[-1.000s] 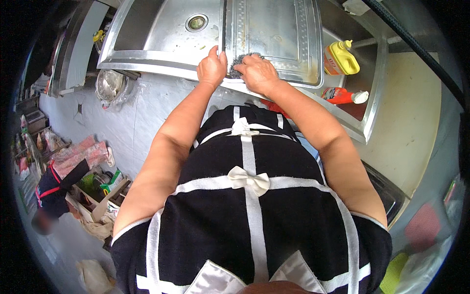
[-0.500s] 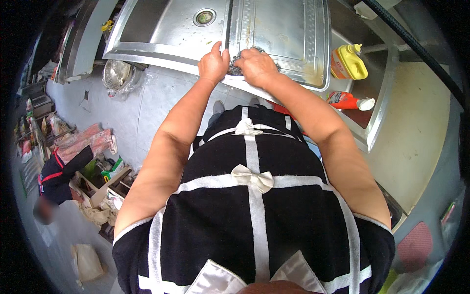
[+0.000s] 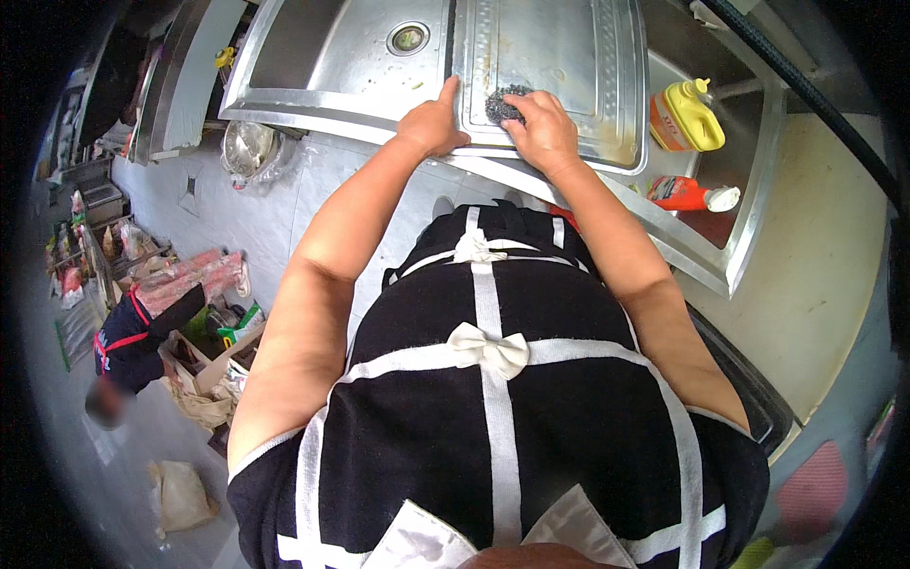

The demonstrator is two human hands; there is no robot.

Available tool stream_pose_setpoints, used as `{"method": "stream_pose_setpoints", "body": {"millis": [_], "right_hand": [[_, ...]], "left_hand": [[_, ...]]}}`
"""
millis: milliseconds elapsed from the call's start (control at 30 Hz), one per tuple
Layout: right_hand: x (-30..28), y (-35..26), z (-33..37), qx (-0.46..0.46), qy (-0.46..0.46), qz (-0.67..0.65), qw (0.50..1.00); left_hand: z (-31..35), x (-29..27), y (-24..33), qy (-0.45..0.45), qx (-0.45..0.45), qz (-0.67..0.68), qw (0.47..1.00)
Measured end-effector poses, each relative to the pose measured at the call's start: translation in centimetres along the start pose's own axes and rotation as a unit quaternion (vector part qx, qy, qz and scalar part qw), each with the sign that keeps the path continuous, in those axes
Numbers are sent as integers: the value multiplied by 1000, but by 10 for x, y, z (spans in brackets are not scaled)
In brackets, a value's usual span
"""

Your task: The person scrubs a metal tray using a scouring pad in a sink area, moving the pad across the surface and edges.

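Observation:
A dark steel wool scourer point(image 3: 499, 102) is pressed against a ribbed metal tray point(image 3: 559, 59) by my right hand point(image 3: 545, 131), whose fingers are curled over it. The tray looks wet, with a brownish stain near its top left. At the tray's near left corner, my left hand point(image 3: 432, 125) grips the edge, its index finger stretched along the side and its thumb at the front. Its other fingers are partly hidden. Left of the tray lies a shiny steel sink basin point(image 3: 346, 71) with a round drain point(image 3: 409, 39).
On the right, a yellow jug point(image 3: 697, 119) and a red bottle with a white cap point(image 3: 678, 193) are in another steel basin point(image 3: 735, 251). A black hose point(image 3: 806, 90) crosses at upper right. At left, a person in dark clothes point(image 3: 128, 346) is beside crates point(image 3: 213, 365).
My right hand and the scourer have moved up and right, away from the tray's near edge. My left hand has shifted right, onto the tray's corner. The whole view has shifted slightly.

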State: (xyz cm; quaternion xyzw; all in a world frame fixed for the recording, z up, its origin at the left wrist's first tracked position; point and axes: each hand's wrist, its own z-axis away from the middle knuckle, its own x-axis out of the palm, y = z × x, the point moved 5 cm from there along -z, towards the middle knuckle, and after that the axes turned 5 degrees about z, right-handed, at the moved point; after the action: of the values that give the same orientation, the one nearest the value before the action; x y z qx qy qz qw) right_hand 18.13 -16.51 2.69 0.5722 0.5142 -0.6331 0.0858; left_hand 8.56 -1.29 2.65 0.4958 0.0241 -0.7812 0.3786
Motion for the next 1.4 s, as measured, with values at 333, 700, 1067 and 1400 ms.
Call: {"method": "stream_pose_setpoints", "body": {"millis": [333, 700, 1067, 1400], "right_hand": [[-4, 4, 6, -14, 22, -17, 1000], [-4, 4, 7, -23, 26, -10, 999], [-4, 6, 7, -26, 33, -24, 999], [-46, 44, -10, 5, 148, 62, 987]], "left_hand": [[-13, 9, 2, -26, 25, 0, 999], [-16, 16, -2, -4, 59, -10, 998], [-16, 19, -1, 10, 50, -42, 998], [1, 7, -22, 50, 9, 189, 981]]}}
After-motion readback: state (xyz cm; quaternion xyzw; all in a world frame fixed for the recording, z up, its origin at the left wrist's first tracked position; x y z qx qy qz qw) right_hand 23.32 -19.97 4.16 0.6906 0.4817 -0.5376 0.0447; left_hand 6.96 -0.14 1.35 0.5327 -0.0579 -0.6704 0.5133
